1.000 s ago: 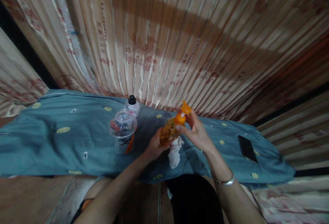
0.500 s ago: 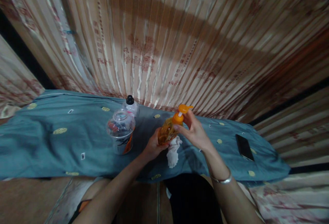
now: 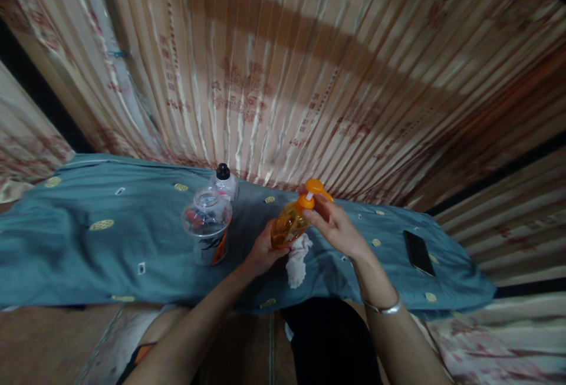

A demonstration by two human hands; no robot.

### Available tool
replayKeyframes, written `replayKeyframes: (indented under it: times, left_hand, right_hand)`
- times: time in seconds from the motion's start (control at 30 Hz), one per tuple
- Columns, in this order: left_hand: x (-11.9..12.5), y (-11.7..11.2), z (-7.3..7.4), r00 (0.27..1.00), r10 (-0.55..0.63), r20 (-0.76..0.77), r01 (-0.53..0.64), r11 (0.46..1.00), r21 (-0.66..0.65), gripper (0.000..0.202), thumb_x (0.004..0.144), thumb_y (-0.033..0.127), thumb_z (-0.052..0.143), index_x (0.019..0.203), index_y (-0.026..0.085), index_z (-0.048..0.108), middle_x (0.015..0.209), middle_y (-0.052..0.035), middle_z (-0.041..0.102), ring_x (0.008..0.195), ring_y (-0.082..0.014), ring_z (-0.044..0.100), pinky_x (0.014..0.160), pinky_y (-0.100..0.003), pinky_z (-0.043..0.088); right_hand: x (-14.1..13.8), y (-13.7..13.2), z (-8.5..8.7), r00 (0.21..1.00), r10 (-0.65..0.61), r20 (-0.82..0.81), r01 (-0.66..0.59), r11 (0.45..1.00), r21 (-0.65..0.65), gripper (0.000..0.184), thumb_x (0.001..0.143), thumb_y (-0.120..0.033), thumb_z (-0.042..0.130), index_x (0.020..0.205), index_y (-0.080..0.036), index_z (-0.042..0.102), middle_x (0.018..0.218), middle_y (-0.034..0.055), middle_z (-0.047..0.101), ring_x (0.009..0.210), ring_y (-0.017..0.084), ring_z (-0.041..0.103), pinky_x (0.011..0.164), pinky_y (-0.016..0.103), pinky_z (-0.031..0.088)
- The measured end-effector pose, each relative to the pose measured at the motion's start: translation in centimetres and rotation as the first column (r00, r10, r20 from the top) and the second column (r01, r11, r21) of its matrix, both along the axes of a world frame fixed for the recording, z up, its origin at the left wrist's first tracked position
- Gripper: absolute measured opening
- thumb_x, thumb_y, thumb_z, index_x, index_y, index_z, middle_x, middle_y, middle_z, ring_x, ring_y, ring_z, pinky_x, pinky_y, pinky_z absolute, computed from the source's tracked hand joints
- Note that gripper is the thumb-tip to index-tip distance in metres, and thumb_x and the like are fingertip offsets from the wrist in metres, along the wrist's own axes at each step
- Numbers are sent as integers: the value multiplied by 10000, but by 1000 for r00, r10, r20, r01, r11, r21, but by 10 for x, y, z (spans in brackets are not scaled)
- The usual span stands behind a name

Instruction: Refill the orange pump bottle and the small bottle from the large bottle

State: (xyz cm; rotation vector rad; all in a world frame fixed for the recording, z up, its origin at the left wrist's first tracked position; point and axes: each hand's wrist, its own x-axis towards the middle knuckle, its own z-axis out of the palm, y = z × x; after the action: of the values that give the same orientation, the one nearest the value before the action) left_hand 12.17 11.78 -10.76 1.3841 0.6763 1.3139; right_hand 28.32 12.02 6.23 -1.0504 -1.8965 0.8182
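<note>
Teal cloth [image 3: 152,226] beneath, orange pump nozzle [image 3: 315,186] further clockwise than before.

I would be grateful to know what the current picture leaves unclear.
Head view:
Lower pump bottle: partly hidden by the left grip.
Right grip: fingers partly behind the pump.
Black-capped bottle: lower part behind the cup.
Curtain lettering: too small and blurred.

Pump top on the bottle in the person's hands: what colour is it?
Orange: the pump top shows best in the head view, the only one here.
</note>
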Motion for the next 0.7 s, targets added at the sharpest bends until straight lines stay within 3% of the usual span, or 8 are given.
replayKeyframes:
  times: [0.07, 0.2, 0.27, 0.33, 0.43, 0.53, 0.63, 0.7]
  left_hand:
    - [0, 0, 0, 1000, -6, 2, 6, 1000, 8, 479, 913, 388, 669, 1345, 210, 562, 1370, -119, 598, 1201, -293, 614, 1004, -558, 515]
    - [0, 0, -3, 1000, -1, -2, 1, 1000, 18, 480, 913, 389, 668, 1346, 211, 561, 1373, -119, 595, 1206, -295, 610, 1003, -558, 515]
    - [0, 0, -3, 1000, 0, -7, 0, 1000, 22, 479, 914, 390, 668, 1344, 207, 562, 1360, -118, 602, 1193, -292, 617, 995, -554, 521]
    - [-1, 0, -3, 1000, 0, -13, 0, 1000, 26, 476, 915, 391, 667, 1341, 205, 563, 1354, -117, 606, 1183, -289, 623, 989, -551, 525]
    - [-1, 1, -3, 1000, 4, -21, -3, 1000, 29, 477, 915, 391, 667, 1341, 205, 564, 1358, -118, 604, 1193, -292, 618, 994, -554, 521]
    - [-1, 1, -4, 1000, 8, -21, -8, 999, 31, 477, 915, 392, 667, 1341, 205, 564, 1364, -118, 601, 1199, -294, 615, 996, -556, 520]
    - [-1, 2, -5, 1000, 10, -18, -9, 1000, 27, 472, 916, 392, 665, 1337, 204, 566, 1353, -117, 606, 1183, -288, 622, 985, -548, 527]
    - [0, 2, -4, 1000, 10, -12, -10, 1000, 24, 472, 916, 392, 665, 1337, 204, 566, 1356, -117, 604, 1184, -288, 622, 984, -547, 528]
  right_hand:
    - [-2, 1, 0, 998, -50, 30, 50, 999, 7, 460, 879, -601, 651, 1168, -244, 675, 1183, 79, 742, 1146, 277, 690, 1057, 424, 515]
    - [-9, -2, -1, 954, -296, 47, 294, 955, 46, 534, 755, -600, 782, 1097, -211, 649, 1011, 77, 761, 960, 299, 729, 933, 461, 568]
    - [-7, -2, 1, 969, -246, 29, 245, 969, 23, 628, 728, -573, 817, 1197, -213, 605, 1080, 82, 747, 981, 294, 729, 934, 456, 574]
    - [-2, -1, 3, 996, -93, -3, 93, 996, -1, 670, 768, -539, 796, 1314, -240, 549, 1225, 83, 707, 1081, 279, 709, 991, 436, 556]
    - [4, 3, 5, 999, 52, 7, -52, 999, -8, 463, 879, -530, 678, 1245, -253, 621, 1223, 68, 707, 1133, 263, 687, 1038, 420, 528]
    - [-1, 3, 2, 996, -70, 53, 68, 997, 39, 398, 874, -539, 683, 1134, -237, 673, 1055, 59, 744, 1005, 263, 713, 970, 426, 557]
    - [-8, 0, 0, 962, -268, 45, 264, 960, 91, 517, 784, -555, 775, 1163, -222, 659, 1024, 61, 745, 947, 273, 716, 921, 438, 574]
    - [-8, -1, 2, 974, -224, 41, 221, 974, 51, 613, 762, -533, 801, 1260, -227, 615, 1072, 65, 746, 976, 280, 719, 916, 440, 579]
